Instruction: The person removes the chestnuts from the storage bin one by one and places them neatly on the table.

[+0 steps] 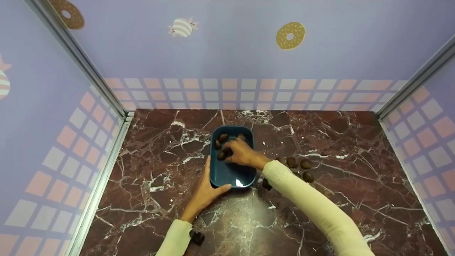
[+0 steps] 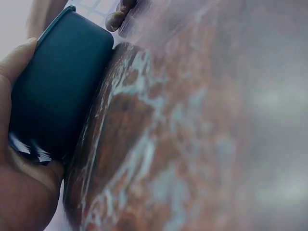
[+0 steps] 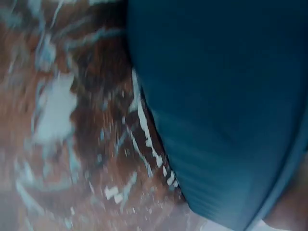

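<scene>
A deep blue rectangular dish (image 1: 215,174) stands on the marbled tabletop. My left hand (image 1: 206,188) holds its near left corner, fingers along the long side and thumb at the front rim. In the left wrist view that hand (image 2: 24,178) is wrapped about the dish's outer wall (image 2: 62,82). Reaching into the dish from the right, my right hand (image 1: 243,153) pinches a dark brown egg-shaped object (image 1: 228,152) between thumb and fingers. More such objects (image 1: 223,138) lie toward the far left inside. The right wrist view shows mostly the dish's side (image 3: 221,106), with the fingers hidden.
Several more brown egg-shaped objects (image 1: 306,164) lie on the marbled tabletop (image 1: 348,199) right of the dish, some partly under the right sleeve (image 1: 312,202). Patterned walls (image 1: 234,53) enclose the back and both sides.
</scene>
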Available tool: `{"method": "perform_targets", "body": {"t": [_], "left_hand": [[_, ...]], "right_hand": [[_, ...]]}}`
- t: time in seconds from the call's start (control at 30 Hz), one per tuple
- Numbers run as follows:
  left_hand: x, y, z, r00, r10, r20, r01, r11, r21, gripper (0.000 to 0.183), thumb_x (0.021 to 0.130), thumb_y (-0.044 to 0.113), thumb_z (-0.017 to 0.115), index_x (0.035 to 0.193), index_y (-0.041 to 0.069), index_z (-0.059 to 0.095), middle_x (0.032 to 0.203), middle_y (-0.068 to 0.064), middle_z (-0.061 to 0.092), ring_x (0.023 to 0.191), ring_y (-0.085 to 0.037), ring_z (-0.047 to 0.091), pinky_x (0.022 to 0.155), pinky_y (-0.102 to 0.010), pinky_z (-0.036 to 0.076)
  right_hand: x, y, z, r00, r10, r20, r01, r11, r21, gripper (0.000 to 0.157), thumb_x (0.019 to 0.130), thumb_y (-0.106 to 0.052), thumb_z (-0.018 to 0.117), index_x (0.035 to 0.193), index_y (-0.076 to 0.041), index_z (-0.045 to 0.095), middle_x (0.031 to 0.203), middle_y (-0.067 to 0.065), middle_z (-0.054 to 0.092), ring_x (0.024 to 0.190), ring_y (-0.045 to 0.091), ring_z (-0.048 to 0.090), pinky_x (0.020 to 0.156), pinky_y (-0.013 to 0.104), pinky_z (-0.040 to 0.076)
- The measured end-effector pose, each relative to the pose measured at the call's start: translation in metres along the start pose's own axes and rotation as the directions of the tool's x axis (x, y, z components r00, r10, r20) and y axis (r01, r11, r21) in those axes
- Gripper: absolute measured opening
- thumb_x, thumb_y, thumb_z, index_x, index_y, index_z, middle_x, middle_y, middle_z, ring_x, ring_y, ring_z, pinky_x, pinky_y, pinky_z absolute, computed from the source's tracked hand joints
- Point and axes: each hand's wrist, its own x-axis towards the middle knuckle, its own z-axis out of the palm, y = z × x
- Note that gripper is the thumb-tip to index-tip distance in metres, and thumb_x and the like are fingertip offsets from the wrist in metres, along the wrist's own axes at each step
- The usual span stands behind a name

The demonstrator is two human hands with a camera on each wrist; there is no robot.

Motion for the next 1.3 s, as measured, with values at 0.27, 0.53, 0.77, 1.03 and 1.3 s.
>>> {"method": "perform_targets", "body": {"t": [0.27,0.53,0.77,1.03,1.3], "left_hand": [[0.0,-0.001,-0.001,1.0,0.007,0.0,-0.007,1.0,0.002,0.13,0.088,0.03,0.096,0.179,0.017,0.004,0.182,-0.018,0.015,0.166,-0.04,0.023,0.13,-0.065,0.023],[0.0,0.0,-0.002,1.0,0.025,-0.006,-0.024,0.999,0.031,0.131,0.087,0.036,0.097,0.179,0.012,0.006,0.182,-0.022,0.017,0.165,-0.041,0.025,0.131,-0.061,0.024],[0.001,-0.001,-0.001,0.999,0.035,-0.006,-0.035,0.999,0.024,0.132,0.088,0.036,0.096,0.178,0.01,0.004,0.181,-0.024,0.017,0.164,-0.041,0.026,0.131,-0.059,0.023],[-0.001,0.0,-0.002,1.0,0.029,0.008,-0.029,0.999,-0.014,0.13,0.09,0.034,0.094,0.178,0.011,0.002,0.183,-0.021,0.009,0.167,-0.041,0.018,0.132,-0.062,0.02],[0.0,0.0,-0.002,1.0,0.023,0.007,-0.023,1.0,-0.001,0.13,0.09,0.037,0.094,0.178,0.01,0.003,0.183,-0.019,0.009,0.167,-0.041,0.016,0.131,-0.064,0.02]], "right_hand": [[0.001,-0.004,0.015,0.997,-0.043,-0.066,0.048,0.995,0.09,0.031,0.081,-0.006,0.092,0.11,-0.004,0.081,0.101,0.007,0.082,0.097,0.025,0.073,0.095,0.043,0.058],[0.001,0.0,0.036,0.993,-0.022,-0.12,0.026,0.999,0.032,0.026,0.08,-0.011,0.09,0.103,-0.012,0.079,0.1,0.004,0.077,0.097,0.028,0.063,0.097,0.05,0.049],[-0.007,-0.021,0.025,0.996,0.01,-0.088,-0.012,1.0,-0.014,0.033,0.081,-0.017,0.092,0.108,-0.009,0.076,0.108,0.009,0.077,0.102,0.034,0.062,0.093,0.055,0.052],[-0.018,-0.038,0.006,0.997,0.042,-0.059,-0.042,0.999,0.018,0.039,0.089,-0.014,0.09,0.123,-0.001,0.075,0.124,0.014,0.077,0.117,0.036,0.064,0.11,0.051,0.05],[-0.034,-0.038,-0.009,0.991,0.036,-0.131,-0.022,0.994,0.103,0.038,0.092,-0.018,0.091,0.123,-0.001,0.075,0.122,0.013,0.076,0.119,0.034,0.064,0.111,0.05,0.05]]}}
